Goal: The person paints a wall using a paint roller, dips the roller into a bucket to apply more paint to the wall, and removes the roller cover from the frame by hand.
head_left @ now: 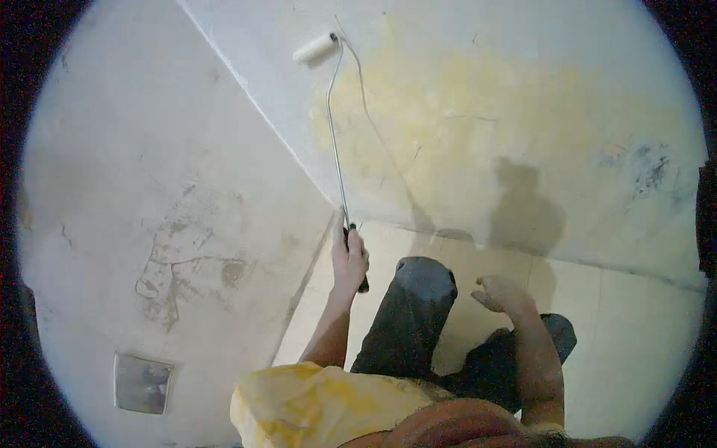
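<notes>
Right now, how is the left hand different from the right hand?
The left hand grips the black handle of a paint roller; the right hand shows nothing in it. The left hand is left of both knees; the right hand appears between them. Both hands are bare.

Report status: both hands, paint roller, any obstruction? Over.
Left hand grips paint roller; right hand looks empty. Roller at yellow-stained wall, contact unclear. Nothing seen blocking roller.

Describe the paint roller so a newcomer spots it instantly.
Follow the pale corner line between the two walls down to the left hand, which grips the paint roller by its black handle. From there a thin, bent metal rod rises to a white sleeve, the only white cylinder in view.
</notes>
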The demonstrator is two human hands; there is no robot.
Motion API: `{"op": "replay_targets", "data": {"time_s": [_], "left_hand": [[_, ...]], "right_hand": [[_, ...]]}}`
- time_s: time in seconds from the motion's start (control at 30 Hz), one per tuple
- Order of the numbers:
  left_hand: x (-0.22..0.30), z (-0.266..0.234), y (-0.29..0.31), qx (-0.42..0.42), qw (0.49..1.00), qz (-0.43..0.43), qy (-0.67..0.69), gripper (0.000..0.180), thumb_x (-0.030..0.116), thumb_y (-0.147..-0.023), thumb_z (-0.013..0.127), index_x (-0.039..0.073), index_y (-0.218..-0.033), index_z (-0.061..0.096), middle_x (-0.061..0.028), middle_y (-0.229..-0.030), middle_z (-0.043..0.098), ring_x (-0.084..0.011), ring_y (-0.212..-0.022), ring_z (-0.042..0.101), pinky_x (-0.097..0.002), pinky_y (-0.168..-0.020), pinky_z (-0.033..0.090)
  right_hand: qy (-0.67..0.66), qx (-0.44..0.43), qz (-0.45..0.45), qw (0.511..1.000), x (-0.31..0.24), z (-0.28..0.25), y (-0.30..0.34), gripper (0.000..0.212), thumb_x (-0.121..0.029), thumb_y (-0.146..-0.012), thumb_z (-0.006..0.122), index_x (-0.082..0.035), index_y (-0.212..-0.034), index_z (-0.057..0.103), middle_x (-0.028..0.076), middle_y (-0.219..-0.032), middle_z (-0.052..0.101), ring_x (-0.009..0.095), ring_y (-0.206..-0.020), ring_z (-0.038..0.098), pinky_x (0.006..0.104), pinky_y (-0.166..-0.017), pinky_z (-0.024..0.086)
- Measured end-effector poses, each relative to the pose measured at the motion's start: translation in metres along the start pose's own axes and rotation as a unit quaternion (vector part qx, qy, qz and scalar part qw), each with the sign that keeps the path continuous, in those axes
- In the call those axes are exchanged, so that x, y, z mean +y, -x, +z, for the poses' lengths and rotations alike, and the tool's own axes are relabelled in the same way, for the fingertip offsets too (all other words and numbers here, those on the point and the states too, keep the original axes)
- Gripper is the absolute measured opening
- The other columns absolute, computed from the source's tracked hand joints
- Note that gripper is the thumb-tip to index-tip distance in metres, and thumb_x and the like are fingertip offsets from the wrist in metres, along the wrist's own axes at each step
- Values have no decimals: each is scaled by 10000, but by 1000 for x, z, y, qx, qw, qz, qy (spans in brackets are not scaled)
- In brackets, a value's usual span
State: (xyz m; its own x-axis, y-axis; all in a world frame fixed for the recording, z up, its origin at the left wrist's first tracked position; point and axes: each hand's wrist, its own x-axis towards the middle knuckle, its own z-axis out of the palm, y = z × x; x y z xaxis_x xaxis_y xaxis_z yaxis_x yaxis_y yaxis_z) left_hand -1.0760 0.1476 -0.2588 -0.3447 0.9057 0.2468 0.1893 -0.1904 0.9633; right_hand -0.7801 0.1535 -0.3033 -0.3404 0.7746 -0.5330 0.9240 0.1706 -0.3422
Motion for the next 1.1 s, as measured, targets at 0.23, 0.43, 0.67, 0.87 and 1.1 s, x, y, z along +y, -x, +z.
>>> {"op": "replay_targets", "data": {"time_s": [0.23,0.43,0.67,0.87,1.1], "left_hand": [[34,-17,-59,17,996,59,-72,480,150,-957,366,128,-1416,228,-12,-618,430,-61,-435,383,-213,-387,354],[-7,-2,-45,37,987,42,-148,494,86,-925,398,105,-1402,269,-69,-617,464,-124,-515,443,-269,-471,384],[-111,-9,26,-15,948,78,-307,503,63,-909,399,77,-1394,266,-169,-625,456,-223,-527,435,-330,-521,390],[-55,-8,-46,30,888,265,-375,456,81,-919,405,48,-1363,309,-200,-673,477,-249,-572,493,-331,-551,406],[122,23,-148,78,909,262,-314,506,42,-917,398,172,-1398,311,-67,-664,458,-137,-576,408,-261,-558,381]], "right_hand": [[-15,80,-70,994,0,8,-5,439,-361,-847,531,-37,-1142,539,178,-1098,588,328,-1026,551,412,-901,419],[11,36,-43,998,-5,0,-1,439,-346,-841,534,-28,-1144,535,175,-1076,597,334,-1005,560,413,-875,434],[-3,-1,-27,1000,-2,-3,-9,455,-373,-838,526,-33,-1141,539,185,-1092,587,337,-1026,549,415,-893,427],[-9,26,-65,998,5,8,-22,438,-367,-851,516,-19,-1116,533,197,-1081,588,355,-1017,553,426,-881,435],[14,51,-51,997,12,16,-27,435,-361,-851,524,-7,-1103,541,205,-1068,592,349,-1017,558,442,-881,438]]}}
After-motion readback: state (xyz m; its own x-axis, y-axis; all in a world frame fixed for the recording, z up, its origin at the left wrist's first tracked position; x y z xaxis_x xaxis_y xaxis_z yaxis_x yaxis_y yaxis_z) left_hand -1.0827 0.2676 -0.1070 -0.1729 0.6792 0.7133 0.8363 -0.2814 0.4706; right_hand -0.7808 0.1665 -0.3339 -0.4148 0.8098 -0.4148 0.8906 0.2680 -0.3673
